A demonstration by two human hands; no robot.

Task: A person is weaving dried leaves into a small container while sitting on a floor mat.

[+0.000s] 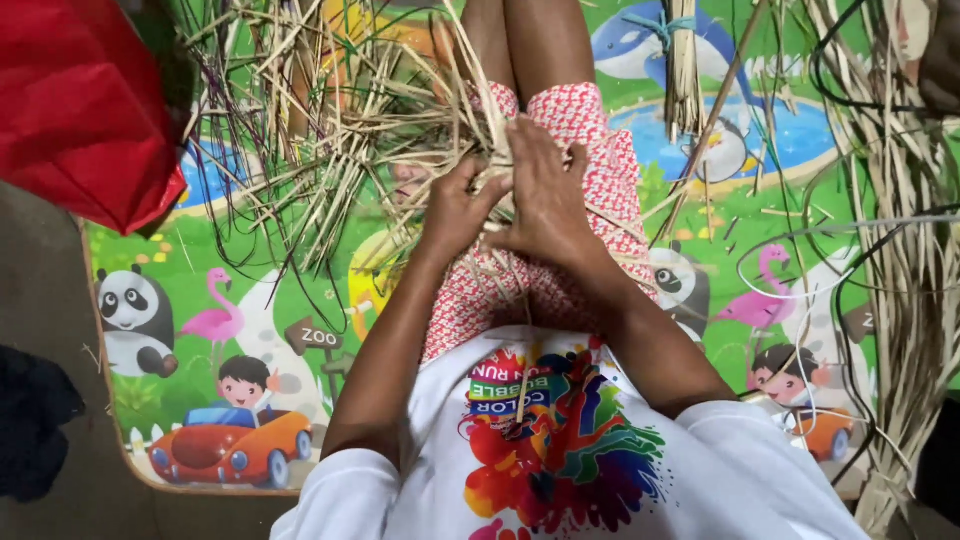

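Play mat (250, 330); hands grip straw weave (400, 130).

Even indoor light, bright colours, soft focus throughout

Lit from above, probably by a room lamp, with no hard glare anywhere. Saturated greens and pinks on the play mat (230, 300); white shirt (560, 470) near overexposed at the bottom edge. Faint shadows only, under the left hand (455, 210) and right hand (545, 195) and beneath the loose straw strips (340, 130). Dim along the left margin, where the floor (50, 300) falls to dull brown and a dark cloth (35, 420) loses all detail. Slightly smeared overall, as from compression; thin strands at right blurred together. Mild wide-angle bending at the corners.
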